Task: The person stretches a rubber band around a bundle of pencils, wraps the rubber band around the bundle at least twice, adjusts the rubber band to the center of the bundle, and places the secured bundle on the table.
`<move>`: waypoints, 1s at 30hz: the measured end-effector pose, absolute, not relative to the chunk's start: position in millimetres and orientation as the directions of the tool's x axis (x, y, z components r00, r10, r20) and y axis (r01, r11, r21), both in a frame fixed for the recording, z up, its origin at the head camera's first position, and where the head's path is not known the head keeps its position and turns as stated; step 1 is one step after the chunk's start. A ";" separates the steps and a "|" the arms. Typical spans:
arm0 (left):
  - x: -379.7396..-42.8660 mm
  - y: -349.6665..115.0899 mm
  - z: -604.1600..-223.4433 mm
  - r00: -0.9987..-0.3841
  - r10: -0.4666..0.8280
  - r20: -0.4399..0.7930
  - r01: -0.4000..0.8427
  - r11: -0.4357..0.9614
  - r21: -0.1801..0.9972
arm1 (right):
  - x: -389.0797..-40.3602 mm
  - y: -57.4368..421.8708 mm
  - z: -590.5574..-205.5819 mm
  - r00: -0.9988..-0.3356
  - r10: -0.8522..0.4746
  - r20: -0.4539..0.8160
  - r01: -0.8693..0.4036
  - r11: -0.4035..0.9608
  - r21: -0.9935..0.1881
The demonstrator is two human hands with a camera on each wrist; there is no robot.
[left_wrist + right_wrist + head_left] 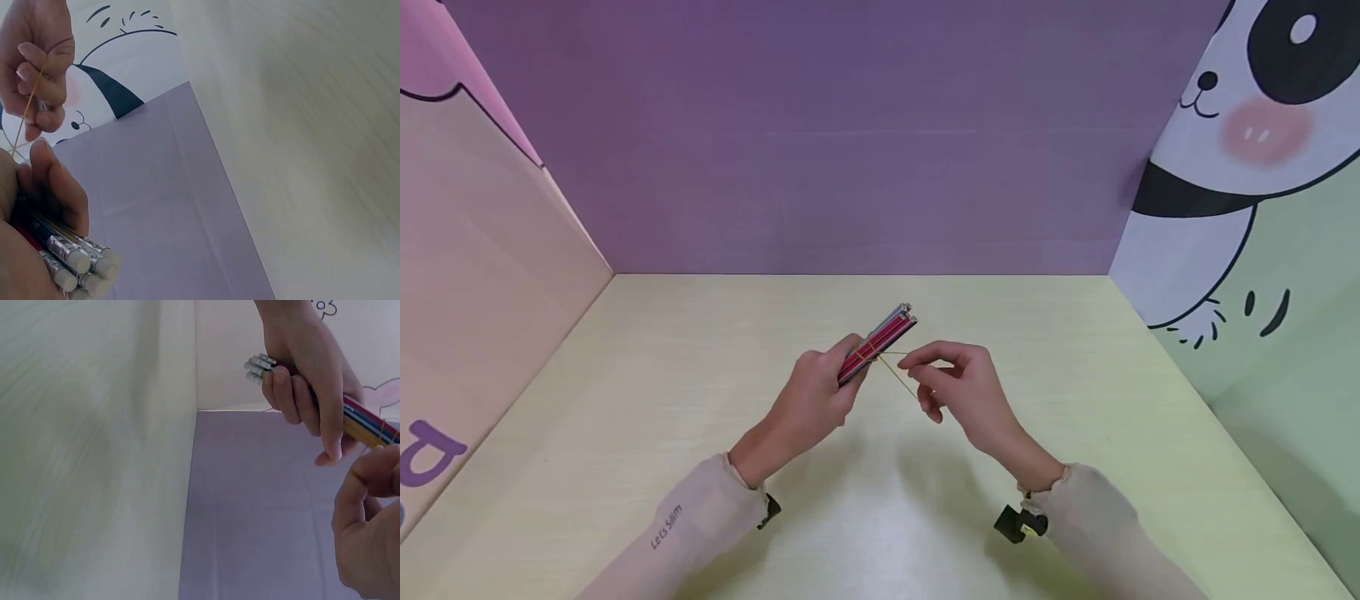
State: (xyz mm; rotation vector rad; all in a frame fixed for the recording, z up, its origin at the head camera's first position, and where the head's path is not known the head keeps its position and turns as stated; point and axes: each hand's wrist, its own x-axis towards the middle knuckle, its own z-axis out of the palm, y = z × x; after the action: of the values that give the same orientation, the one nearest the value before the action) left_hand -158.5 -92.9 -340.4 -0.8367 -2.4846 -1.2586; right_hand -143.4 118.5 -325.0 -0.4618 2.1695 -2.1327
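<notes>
A bundle of pencils (889,333) is gripped in my left hand (816,392), slanting up and to the right above the table. White erasers in metal ferrules (78,259) stick out from the lower side of that hand in the left wrist view. A thin yellow rubber band (898,378) wraps round the bundle, and part of it is pulled out to the right. With curled fingers, my right hand (973,387) holds the stretched loop just beside the pencils. Red, blue and yellow pencil shafts (359,422) show between the hands in the right wrist view.
The pale wooden table (625,400) lies under both hands. A purple panel (850,142) stands at its back edge, with a pale panel (482,250) at left and a panda-printed panel (1285,333) at right. Black camera mounts (1021,523) sit at the wrists.
</notes>
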 end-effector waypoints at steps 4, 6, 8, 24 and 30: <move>-158.1 -94.5 -343.6 -0.785 0.399 0.475 0.619 0.540 0.570 | -152.3 122.1 -328.1 -0.940 -0.337 0.053 -0.088 0.089 -0.992; -158.9 -95.7 -346.2 -0.748 0.425 0.509 0.656 0.589 0.473 | -157.1 124.4 -329.5 -0.916 -0.401 -0.009 -0.055 0.148 -0.987; -159.7 -97.0 -349.0 -0.698 0.464 0.546 0.692 0.635 0.344 | -162.8 127.9 -331.5 -0.884 -0.463 -0.069 -0.029 0.200 -0.979; -158.0 -93.6 -360.4 -0.670 0.669 0.320 0.694 0.719 -0.050 | -180.3 161.0 -331.3 -0.807 -0.583 -0.092 -0.326 0.572 -0.753; -151.3 -81.8 -369.2 -0.739 0.625 0.251 0.629 0.774 -0.073 | -169.9 156.9 -327.4 -0.827 -0.560 -0.052 -0.435 0.697 -0.570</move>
State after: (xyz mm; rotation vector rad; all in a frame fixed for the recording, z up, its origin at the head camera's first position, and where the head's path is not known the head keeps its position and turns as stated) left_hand -151.3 -81.8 -369.2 -0.9762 -2.7073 -0.0238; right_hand -169.9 156.9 -327.4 -0.7990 2.6851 -0.8184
